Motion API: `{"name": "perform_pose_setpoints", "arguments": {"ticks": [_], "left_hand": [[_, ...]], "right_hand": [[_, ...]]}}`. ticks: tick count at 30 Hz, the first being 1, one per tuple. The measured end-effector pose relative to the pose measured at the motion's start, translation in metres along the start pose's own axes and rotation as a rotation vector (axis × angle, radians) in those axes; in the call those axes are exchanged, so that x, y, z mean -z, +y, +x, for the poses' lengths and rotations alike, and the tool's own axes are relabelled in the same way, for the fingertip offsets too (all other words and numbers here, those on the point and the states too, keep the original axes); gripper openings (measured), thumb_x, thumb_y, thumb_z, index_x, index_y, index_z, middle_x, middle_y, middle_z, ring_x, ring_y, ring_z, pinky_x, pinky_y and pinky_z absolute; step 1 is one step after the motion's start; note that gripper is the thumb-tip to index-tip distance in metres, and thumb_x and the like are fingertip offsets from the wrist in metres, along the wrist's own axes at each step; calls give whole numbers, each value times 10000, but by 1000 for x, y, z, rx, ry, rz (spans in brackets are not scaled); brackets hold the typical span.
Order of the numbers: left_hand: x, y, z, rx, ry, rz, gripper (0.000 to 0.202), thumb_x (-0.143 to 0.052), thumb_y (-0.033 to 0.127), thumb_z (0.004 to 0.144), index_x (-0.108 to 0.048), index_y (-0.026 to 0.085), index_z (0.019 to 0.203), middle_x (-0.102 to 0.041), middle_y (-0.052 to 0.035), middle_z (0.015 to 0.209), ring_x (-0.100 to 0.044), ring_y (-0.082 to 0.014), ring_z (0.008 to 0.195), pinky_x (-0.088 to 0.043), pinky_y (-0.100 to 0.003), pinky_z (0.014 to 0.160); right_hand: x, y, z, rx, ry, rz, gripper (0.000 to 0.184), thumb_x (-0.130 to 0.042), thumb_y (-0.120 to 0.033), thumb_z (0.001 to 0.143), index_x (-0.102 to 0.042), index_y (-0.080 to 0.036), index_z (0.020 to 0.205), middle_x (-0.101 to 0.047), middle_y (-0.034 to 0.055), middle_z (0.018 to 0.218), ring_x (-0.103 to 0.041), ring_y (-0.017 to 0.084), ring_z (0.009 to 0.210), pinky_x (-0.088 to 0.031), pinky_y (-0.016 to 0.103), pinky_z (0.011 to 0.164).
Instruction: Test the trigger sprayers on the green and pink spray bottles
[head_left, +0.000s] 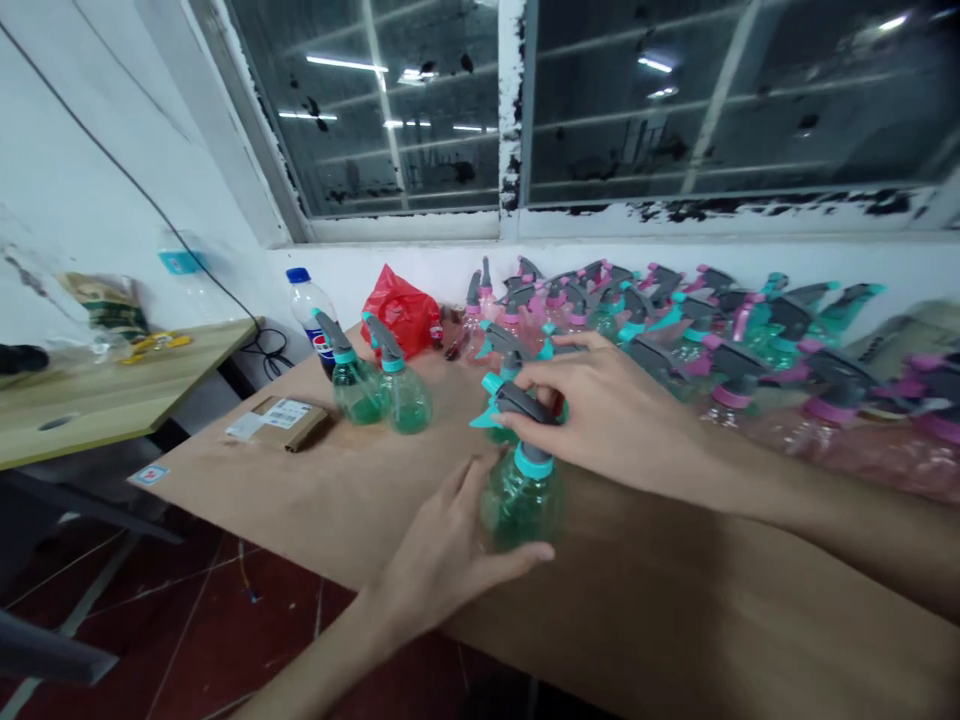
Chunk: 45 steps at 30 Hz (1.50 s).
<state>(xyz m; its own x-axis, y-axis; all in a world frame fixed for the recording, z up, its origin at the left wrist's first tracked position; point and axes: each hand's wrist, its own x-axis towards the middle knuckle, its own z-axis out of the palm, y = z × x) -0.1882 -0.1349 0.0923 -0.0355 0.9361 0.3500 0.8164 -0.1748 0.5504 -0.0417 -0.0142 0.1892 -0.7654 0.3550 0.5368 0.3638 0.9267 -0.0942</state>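
Observation:
A round green spray bottle [523,505] with a turquoise collar and a grey-and-turquoise trigger head stands upright near the table's front. My left hand [439,545] curves around the lower body of this bottle, thumb in front. From the right, my right hand [619,405] grips its trigger head between thumb and fingers. The spray nozzle points left. Partly hidden behind it is another spray bottle [504,345] with a turquoise-and-grey head. Further left, two green spray bottles [409,400] [358,392] stand side by side.
Many pink and green spray bottles [731,385] crowd the table's back and right. A red plastic bag [401,308], a Pepsi bottle [304,300] and a small cardboard box [281,423] are at the left. A second table [187,375] stands beyond a gap; a window is behind.

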Motion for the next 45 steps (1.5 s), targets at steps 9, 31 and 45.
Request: {"name": "perform_pose_setpoints", "arguments": {"ticks": [9,31,45], "left_hand": [[-72,56,21,-66,-74,-129,673,-780,442,688,-427,269,1235,-567,-89,1209,-539,-339,1142,-449,-557,938],[-169,112,78,-266,-207,-143,750,-773,527,672,-445,235,1280,-567,-113,1214,-536,-338,1136,-451,-526,955],[-175,61,97,-449,-392,6,1031,-740,555,677,-165,178,1446,-394,-164,1444,-325,-347,1350,-231,-540,1115]], "right_hand": [[55,52,-101,-233,-136,272,307,-580,-539,821,-669,-265,927,-671,-1,783,-625,210,812,-468,344,715],[22,126,-189,-373,202,726,157,-616,-315,823,-614,-281,976,-642,11,949,-619,197,917,-526,350,818],[3,141,-181,-401,163,739,186,-550,-202,847,-572,-241,1028,-573,-5,762,-599,180,756,-491,323,671]]}}
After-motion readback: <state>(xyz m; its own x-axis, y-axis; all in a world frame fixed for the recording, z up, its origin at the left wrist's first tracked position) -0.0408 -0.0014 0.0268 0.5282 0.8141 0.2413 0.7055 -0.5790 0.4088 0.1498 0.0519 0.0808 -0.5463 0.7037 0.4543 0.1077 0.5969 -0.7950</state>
